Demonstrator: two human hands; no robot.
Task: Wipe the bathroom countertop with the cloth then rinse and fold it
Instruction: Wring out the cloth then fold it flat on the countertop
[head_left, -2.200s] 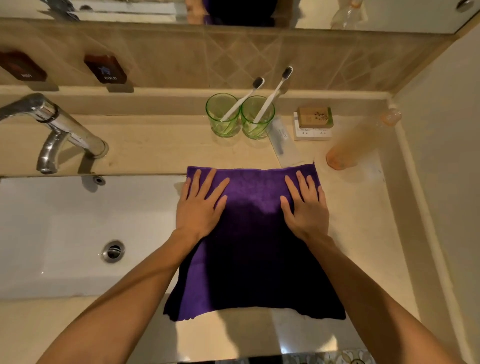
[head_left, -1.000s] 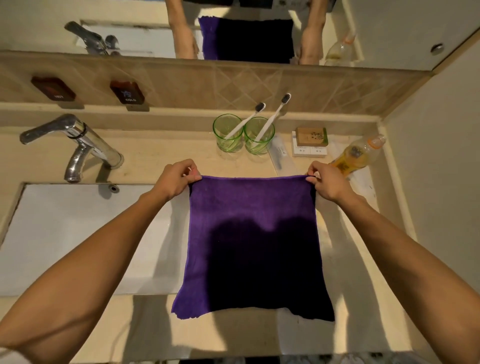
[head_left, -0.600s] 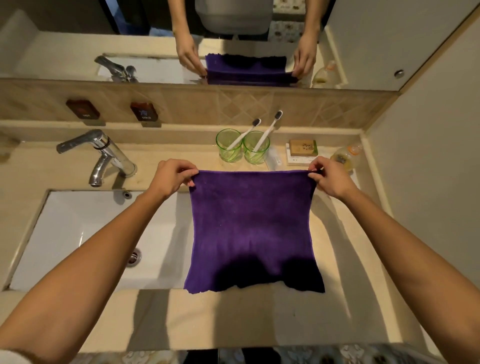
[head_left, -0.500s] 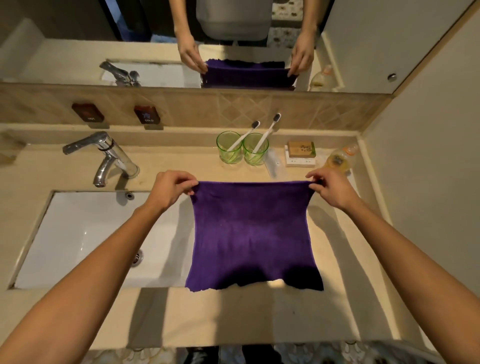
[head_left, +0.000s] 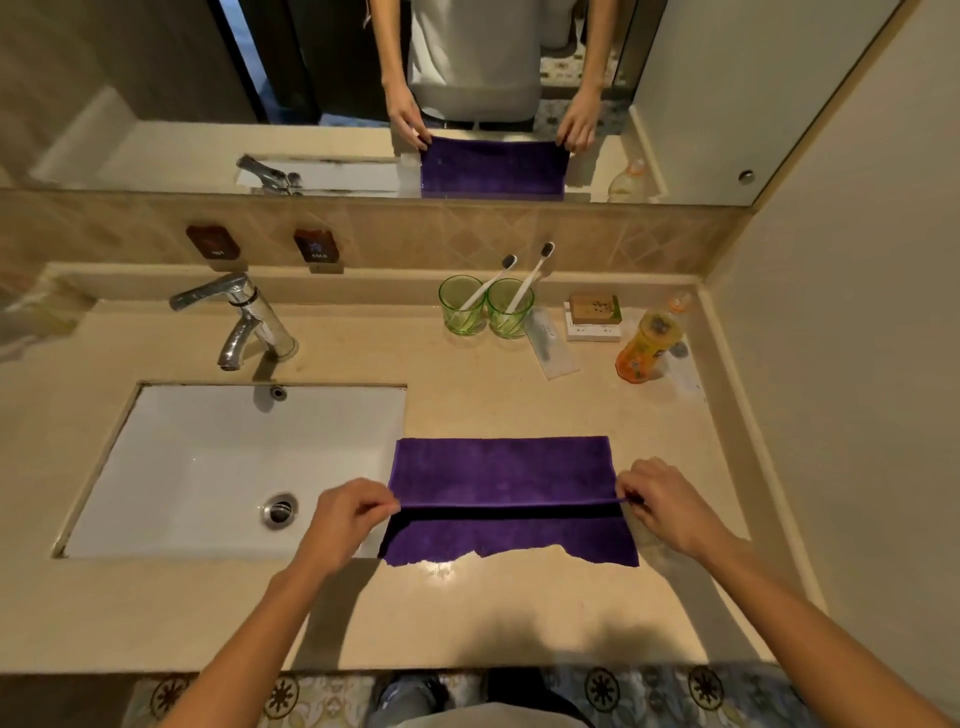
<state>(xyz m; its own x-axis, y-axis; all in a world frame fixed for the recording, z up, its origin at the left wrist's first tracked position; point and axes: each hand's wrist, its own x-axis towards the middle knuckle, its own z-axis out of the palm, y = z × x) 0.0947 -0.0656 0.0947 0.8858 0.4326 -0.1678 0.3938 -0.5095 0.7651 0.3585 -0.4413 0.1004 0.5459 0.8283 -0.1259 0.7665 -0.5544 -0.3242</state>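
Note:
A purple cloth lies on the beige countertop, just right of the sink, doubled over on itself. Its upper layer ends in a raised edge a little short of the ragged near edge of the lower layer. My left hand pinches the left corner of that raised edge. My right hand pinches the right corner. A dark gap shows under the held edge, so the top layer hangs slightly above the bottom one.
A white sink with a chrome tap sits at the left. At the back stand two green cups with toothbrushes, a sachet, a soap box and an orange bottle. A wall bounds the right side.
My hands went from pressing flat on the cloth to gripping its far corners, lifted them, and carried that edge toward me over the rest, folding the cloth roughly in half.

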